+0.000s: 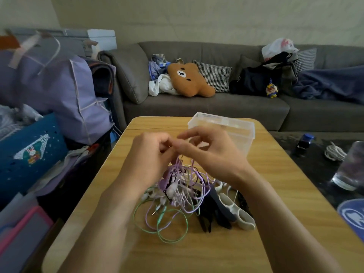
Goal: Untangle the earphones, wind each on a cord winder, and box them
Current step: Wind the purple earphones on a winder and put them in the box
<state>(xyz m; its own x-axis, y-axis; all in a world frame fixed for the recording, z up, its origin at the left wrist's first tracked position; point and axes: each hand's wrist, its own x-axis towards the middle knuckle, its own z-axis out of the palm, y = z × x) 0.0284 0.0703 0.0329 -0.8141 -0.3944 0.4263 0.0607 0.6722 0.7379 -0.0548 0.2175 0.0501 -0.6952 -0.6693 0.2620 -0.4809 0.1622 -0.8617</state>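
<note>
Head view. Both hands are raised above the middle of the wooden tabletop (275, 194), fingertips meeting. The left hand (149, 152) has its fingers curled inward, thumb and forefinger pinched together on strands at the top of the tangled earphones (177, 186). The right hand (210, 152) pinches the same spot from the opposite side with thumb and forefinger; its remaining fingers are curled and spread above. The exact strand each hand holds is blurred and cannot be resolved.

The tangled earphones hang directly below the pinching fingers and spread onto the tabletop toward the wearer. The bundle contains lilac, white, green and dark cables. A green cable (169, 227) forms open loops at the near edge of the pile, well below the fingers. A jack plug (154, 213) lies among the loops.

Just right of the tangle, below the right wrist, lie 2 kinds of cord winder: a white cord winder (236, 211) with oval openings and dark cord winders (214, 211) beside it, touching the cable pile.

A clear plastic box (236, 125) stands open on the tabletop just beyond the right hand's fingers.

Beyond the tabletop: a grey sofa (216, 107) with a bear cushion (189, 79).
</note>
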